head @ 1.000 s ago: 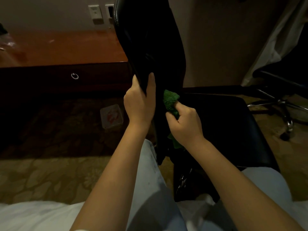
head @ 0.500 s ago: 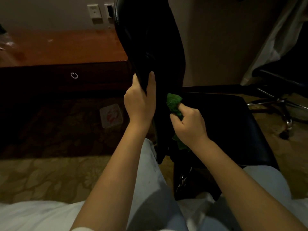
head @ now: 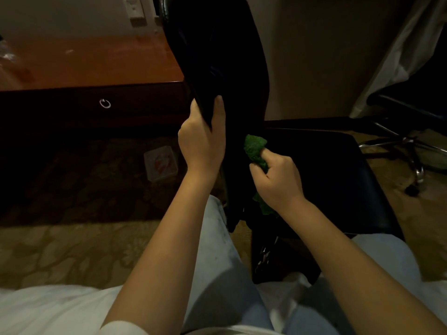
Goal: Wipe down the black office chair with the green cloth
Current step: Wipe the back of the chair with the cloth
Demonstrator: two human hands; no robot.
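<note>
The right grip is clenched around the bunched green cloth, thumb and curled fingers pinching it so that a wad sticks out above the knuckles and a loose tail hangs below the wrist. The wad presses into the crease where the backrest of the black office chair meets its seat. The left grip clasps the near edge of the backrest, thumb on one side and fingers wrapped behind, and appears to steady it. Since only a small tip of cloth meets the leather, the stroke will likely miss parts of the crease unless the wad is opened out. The hanging tail could snag in the metal parts under the seat if the hand drops lower. Should the left grip loosen, the backrest may swing away from the push and the cloth would skid off. Beyond the chair stands a wooden counter with a ring pull on its drawer, and wall plates sit above it. A clear packet lies on the patterned carpet; its red marking is too blurred to read. A second chair's chrome base shows at the right. No brand or legible writing appears anywhere.
</note>
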